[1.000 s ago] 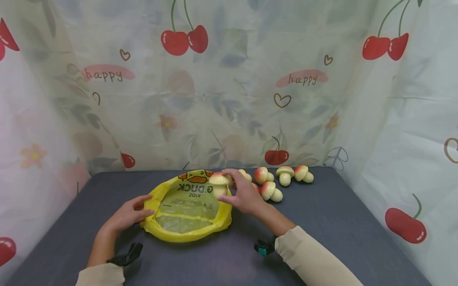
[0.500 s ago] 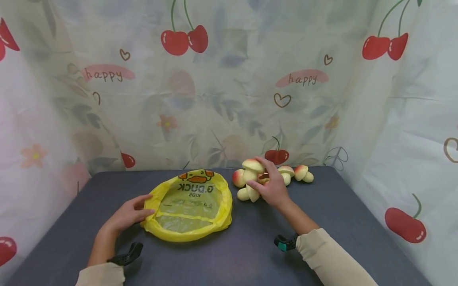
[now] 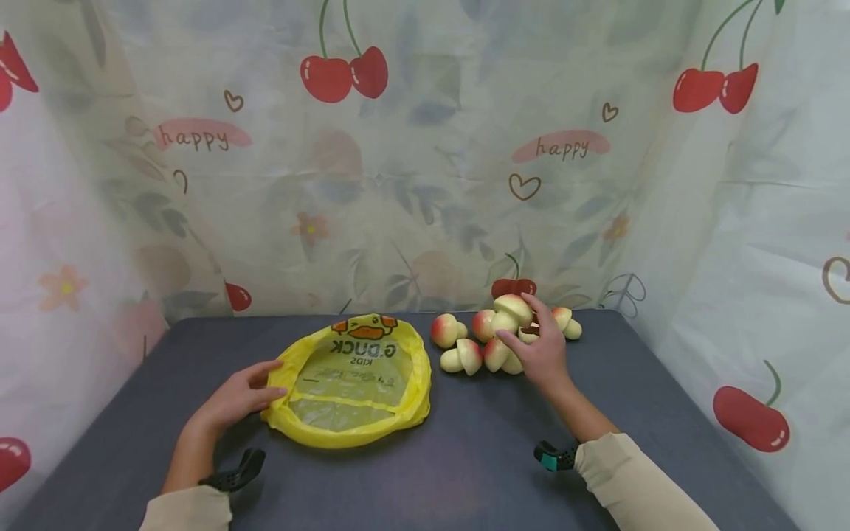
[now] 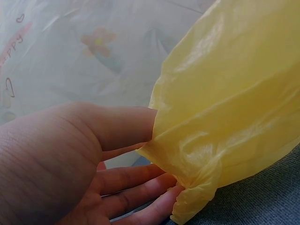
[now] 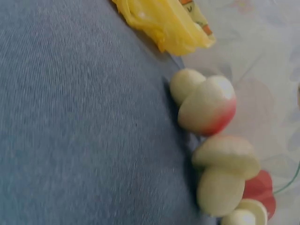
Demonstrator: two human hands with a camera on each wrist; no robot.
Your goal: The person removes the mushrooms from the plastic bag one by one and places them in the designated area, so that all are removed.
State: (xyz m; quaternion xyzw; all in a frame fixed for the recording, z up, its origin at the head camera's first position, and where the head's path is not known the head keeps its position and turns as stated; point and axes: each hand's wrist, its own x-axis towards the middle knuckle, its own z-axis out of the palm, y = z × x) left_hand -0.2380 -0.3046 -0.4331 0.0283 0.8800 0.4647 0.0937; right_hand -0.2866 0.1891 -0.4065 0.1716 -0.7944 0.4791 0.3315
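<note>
My left hand (image 3: 242, 398) holds the left rim of a yellow plastic bag (image 3: 412, 398), which lies with its wide mouth spread and a duck print inside. In the left wrist view, the thumb of my left hand (image 4: 89, 159) passes behind the yellow plastic (image 4: 225, 103), and the other fingers are at its crumpled edge. My right hand (image 3: 541, 350) grips a toy mushroom (image 3: 513, 313) with a red-tinged cap, between thumb and fingers, over the group at the back. Part of the group is hidden behind it. The right wrist view does not show the hand.
Several more toy mushrooms lie to the right of the bag, including one (image 3: 448, 330) nearest it, one (image 3: 461, 358) in front and one (image 3: 564, 323) at the far right. A printed curtain (image 3: 425, 184) stands behind the dark tabletop (image 3: 425, 487).
My right hand has carried the mushroom away from the bag's right rim, rightward over the other mushrooms. My left hand and the bag have stayed in place.
</note>
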